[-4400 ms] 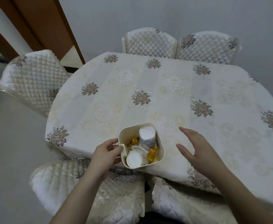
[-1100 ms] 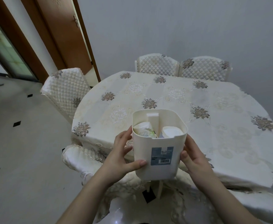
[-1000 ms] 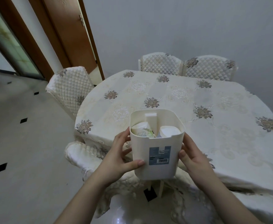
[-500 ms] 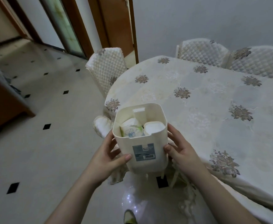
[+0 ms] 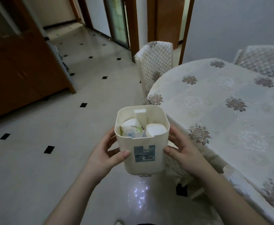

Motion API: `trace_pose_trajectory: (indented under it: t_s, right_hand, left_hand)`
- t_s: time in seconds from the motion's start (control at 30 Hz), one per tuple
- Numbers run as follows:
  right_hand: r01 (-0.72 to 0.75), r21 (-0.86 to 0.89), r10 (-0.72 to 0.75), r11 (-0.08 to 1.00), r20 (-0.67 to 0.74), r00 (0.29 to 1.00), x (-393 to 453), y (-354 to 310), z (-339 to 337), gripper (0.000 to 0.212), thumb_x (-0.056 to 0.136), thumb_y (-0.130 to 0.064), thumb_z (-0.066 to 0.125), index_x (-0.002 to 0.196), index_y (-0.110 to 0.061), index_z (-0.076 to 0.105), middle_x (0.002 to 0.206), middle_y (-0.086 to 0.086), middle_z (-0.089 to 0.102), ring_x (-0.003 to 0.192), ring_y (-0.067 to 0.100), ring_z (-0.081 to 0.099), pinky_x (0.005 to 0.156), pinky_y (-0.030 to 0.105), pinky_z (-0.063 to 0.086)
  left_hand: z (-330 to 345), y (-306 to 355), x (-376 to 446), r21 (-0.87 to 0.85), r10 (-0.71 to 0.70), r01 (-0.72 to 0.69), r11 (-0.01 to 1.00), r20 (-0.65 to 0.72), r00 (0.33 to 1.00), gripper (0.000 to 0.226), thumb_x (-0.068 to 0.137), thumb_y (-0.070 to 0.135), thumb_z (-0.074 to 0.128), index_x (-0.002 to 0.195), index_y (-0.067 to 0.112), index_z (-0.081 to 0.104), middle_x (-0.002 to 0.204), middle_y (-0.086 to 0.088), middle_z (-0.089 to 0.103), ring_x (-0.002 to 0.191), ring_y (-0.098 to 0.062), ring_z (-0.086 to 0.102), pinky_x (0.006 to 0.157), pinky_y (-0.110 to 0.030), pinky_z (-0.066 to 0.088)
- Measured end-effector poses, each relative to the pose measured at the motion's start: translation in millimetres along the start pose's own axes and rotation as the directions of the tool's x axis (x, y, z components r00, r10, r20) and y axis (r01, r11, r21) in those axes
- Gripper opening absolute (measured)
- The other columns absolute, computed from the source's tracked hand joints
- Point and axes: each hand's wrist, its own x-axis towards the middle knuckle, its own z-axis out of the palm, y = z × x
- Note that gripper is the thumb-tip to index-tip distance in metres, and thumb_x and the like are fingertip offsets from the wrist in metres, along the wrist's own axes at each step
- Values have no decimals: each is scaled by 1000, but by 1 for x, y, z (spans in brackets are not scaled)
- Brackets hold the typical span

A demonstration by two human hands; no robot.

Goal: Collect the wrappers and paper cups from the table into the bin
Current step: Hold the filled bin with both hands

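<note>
A small cream plastic bin (image 5: 142,143) with a barcode label hangs in the air over the floor, left of the table. My left hand (image 5: 103,153) grips its left side with the thumb across the front. My right hand (image 5: 181,150) grips its right side the same way. Inside lie two paper cups: one with a flower print (image 5: 130,129) on its side, and a plain white one (image 5: 155,129) at the right. Any wrappers are hidden beneath the cups.
The oval table (image 5: 230,114) with a floral cloth fills the right. Quilted chairs stand at its far left (image 5: 154,65) and far right (image 5: 263,60). A wooden cabinet (image 5: 19,70) stands at the left. Tiled floor (image 5: 51,143) stretches toward a doorway.
I lifted the bin off the table with both hands. Over the last second my view swung left, so the table slid to the right and the floor and hallway came into sight.
</note>
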Motion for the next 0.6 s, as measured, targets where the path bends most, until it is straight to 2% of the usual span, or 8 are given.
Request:
trace_pose_trajectory:
  t_s: [0.13,0.23,0.27,0.33,0.4,0.5,0.6]
  right_hand:
    - [-33,10,32,999,84,996,32,-2,51,72,82,-29,70,143,-39,34,144,-16,45,132,7,43,99,30,47]
    - [-31,-10,32,999,150,988,57,-5,96,70,83,-26,70,141,-44,35,139,-26,47,129,0,44,89,16,48]
    - [-40,-14,41,999,165,985,65,-7,110,70,83,-26,70,140,-46,35,138,-27,48,128,-1,44,88,15,48]
    - [-54,-12,55,998,185,981,81,-8,135,70,83,-27,71,140,-47,35,139,-25,47,129,0,44,89,17,49]
    - [-50,-24,54,998,200,978,96,-11,157,71,84,-32,71,141,-47,33,143,-23,44,132,2,42,93,23,49]
    - [-41,-38,48,998,222,974,114,-11,186,74,81,-40,72,143,-45,31,146,-19,42,135,5,39,100,32,47]
    - [-53,-43,62,998,244,968,127,-11,212,77,80,-44,73,143,-47,29,147,-20,41,135,5,39,102,38,44]
  left_hand:
    - [-59,-12,-11,-15,-36,35,999,-63,997,83,70,28,83,144,33,46,141,13,58,117,-3,63,85,-39,59]
    - [-108,-20,-16,-15,-43,41,999,-104,994,82,70,28,83,144,33,47,140,16,58,114,-3,65,84,-62,54]
    - [-123,-23,-16,-24,-38,35,999,-115,993,82,69,28,83,143,32,47,139,16,58,116,-4,64,84,-62,55]
    - [-153,-29,-16,-42,-20,15,999,-131,991,82,68,27,84,142,29,49,138,16,59,125,-6,58,83,-42,61]
    - [-178,-35,-15,-58,-3,-5,998,-141,990,81,68,25,84,142,28,50,138,14,60,132,-6,52,86,-27,57]
    - [-211,-41,-13,-70,9,-18,997,-135,991,81,69,24,84,142,27,50,140,12,59,135,-8,48,87,-26,56]
    - [-238,-43,-13,-73,5,-15,997,-138,990,82,69,26,85,143,29,49,142,10,57,137,-10,47,92,-33,56]
